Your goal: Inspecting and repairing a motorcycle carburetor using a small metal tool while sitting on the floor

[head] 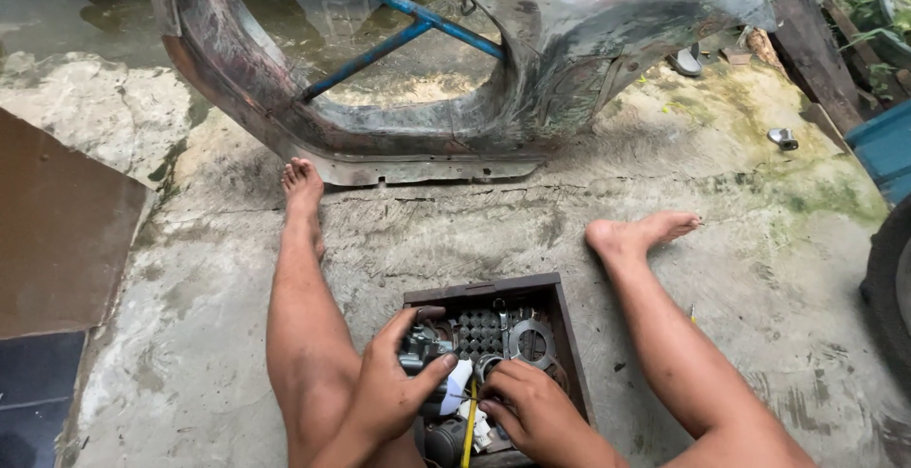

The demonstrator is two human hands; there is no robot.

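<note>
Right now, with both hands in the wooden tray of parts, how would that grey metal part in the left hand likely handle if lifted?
The grey metal part looks like a cast engine piece, so probably stiff and heavy for its size. Its lumpy shape suggests it would not roll. The left hand wraps it fully, hinting at some weight; it may be greasy, though that is unclear. The right hand rests in the wooden tray.

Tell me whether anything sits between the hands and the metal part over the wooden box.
Nothing visible does. The left hand already grips the grey metal part over the wooden box. The right hand rests among the parts in the box beside a yellow strip.
</note>
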